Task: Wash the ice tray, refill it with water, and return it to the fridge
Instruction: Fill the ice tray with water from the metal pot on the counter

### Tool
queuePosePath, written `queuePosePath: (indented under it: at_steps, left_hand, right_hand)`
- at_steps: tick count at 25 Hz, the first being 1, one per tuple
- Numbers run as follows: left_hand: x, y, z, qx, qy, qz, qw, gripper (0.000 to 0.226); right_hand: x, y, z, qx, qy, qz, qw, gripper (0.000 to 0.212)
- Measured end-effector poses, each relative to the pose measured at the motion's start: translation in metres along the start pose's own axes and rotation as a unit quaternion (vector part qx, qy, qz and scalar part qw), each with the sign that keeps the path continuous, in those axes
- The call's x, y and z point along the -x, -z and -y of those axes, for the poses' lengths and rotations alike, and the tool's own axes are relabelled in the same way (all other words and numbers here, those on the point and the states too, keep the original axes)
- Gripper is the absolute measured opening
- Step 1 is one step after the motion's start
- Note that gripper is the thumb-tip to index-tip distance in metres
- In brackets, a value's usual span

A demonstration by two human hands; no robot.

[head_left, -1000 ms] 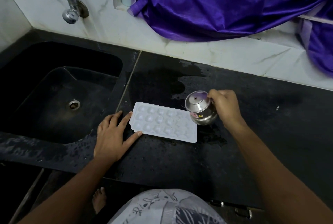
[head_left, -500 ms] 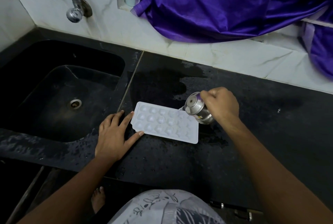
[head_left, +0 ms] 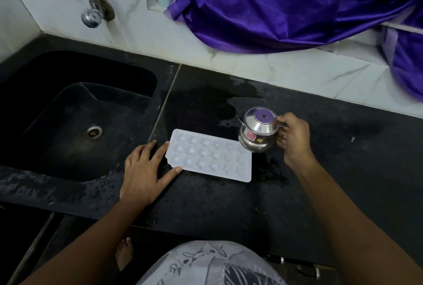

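The ice tray (head_left: 209, 157) lies flat on the black desk (head_left: 320, 193), just right of the sink (head_left: 68, 124). The left hand (head_left: 143, 177) lies open and flat on the desk, its fingertips touching the tray's left short edge to steady it. The right hand (head_left: 291, 139) is clamped on the handle of a small steel jug (head_left: 258, 132) at the tray's far right corner. Half a second ago the jug was tipped toward the cells; it now stands closer to upright, spout drawn back from the tray. This indicates that a pour has been paused or completed. Whether every cell holds water cannot be determined from this view. If filling is complete, the remaining step is level transport to the fridge.
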State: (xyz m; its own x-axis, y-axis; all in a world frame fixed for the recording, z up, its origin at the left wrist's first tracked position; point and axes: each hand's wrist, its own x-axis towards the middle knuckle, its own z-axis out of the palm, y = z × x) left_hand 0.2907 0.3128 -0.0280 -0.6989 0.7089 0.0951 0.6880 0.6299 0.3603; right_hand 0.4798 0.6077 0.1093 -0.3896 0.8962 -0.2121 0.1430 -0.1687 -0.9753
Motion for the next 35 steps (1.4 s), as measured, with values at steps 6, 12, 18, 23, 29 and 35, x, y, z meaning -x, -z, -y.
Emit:
queuePosePath:
  at_steps: [6, 12, 18, 23, 29, 35]
  left_hand:
    - [0.000, 0.000, 0.000, -0.002, -0.002, -0.004, 1.000, 0.084]
    - [0.000, 0.000, 0.000, -0.001, -0.002, -0.002, 1.000, 0.086]
    - [0.001, 0.001, 0.000, -0.002, -0.001, -0.004, 1.000, 0.086]
    - [0.001, 0.000, 0.000, 0.001, -0.004, -0.011, 1.000, 0.085]
    - [0.000, -0.001, 0.000, -0.001, -0.003, -0.009, 1.000, 0.083]
    - [0.000, 0.000, 0.000, -0.001, -0.001, -0.008, 1.000, 0.083]
  right_hand:
    - [-0.001, -0.021, 0.006, 0.064, 0.039, 0.029, 0.997, 0.030]
    - [0.000, -0.045, 0.008, 0.302, 0.116, 0.061, 0.944, 0.044]
    - [0.008, -0.063, 0.013, 0.452, 0.173, 0.034, 0.874, 0.047]
    - [0.000, -0.052, 0.009, 0.380, 0.135, 0.045, 0.914, 0.044]
    - [-0.003, -0.032, 0.001, 0.069, 0.027, 0.039, 0.996, 0.034]
    - [-0.002, -0.036, 0.006, -0.048, -0.010, 0.050, 0.998, 0.044]
